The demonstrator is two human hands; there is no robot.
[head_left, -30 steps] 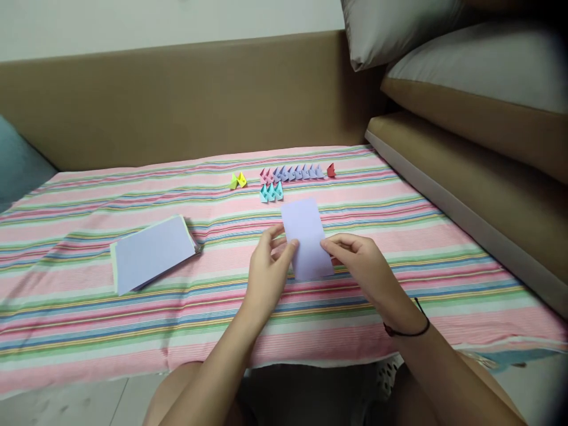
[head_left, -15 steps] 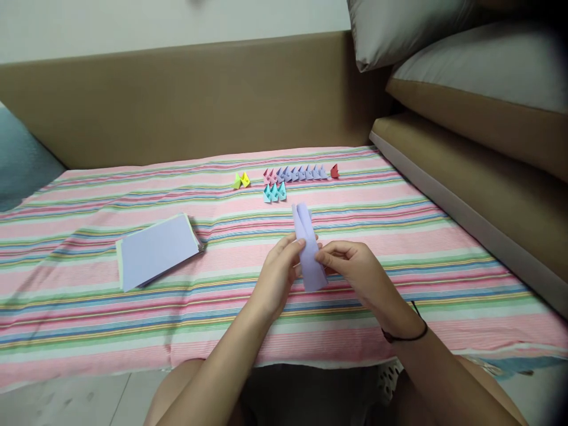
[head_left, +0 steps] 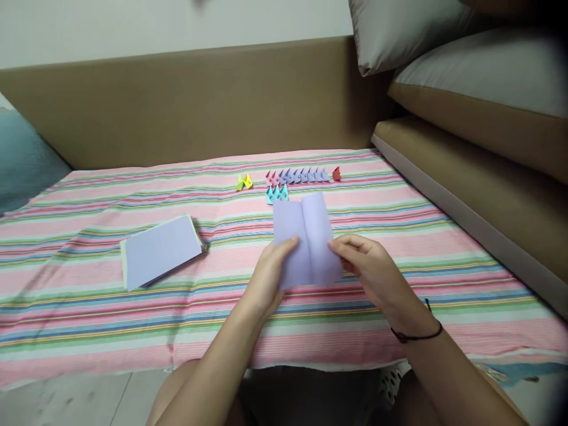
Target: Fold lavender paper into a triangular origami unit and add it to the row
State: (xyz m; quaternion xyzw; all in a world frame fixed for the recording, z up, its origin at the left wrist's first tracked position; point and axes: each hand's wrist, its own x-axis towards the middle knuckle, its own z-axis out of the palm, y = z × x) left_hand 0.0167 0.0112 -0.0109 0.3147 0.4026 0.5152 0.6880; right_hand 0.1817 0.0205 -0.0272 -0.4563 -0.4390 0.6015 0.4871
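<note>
A lilac sheet of paper (head_left: 306, 239) with a crease down its middle is held spread open above the striped cloth (head_left: 89, 319). My left hand (head_left: 270, 272) pinches its left edge and my right hand (head_left: 370, 269) pinches its right edge. Beyond the sheet lie rows of small folded paper pieces: several lilac and pink ones (head_left: 299, 175), three light blue ones (head_left: 276, 193), two yellow-green ones (head_left: 244, 181) and a red one (head_left: 336, 174).
A stack of lilac paper (head_left: 160, 249) lies on the cloth to the left. A brown padded backrest (head_left: 199, 100) runs behind, with brown cushions (head_left: 470, 177) and grey pillows (head_left: 399, 29) at the right. A black band circles my right wrist.
The sheet was flat, then folded in half lengthwise, and now it is opened out again with a centre crease. Both hands moved apart with its edges.
</note>
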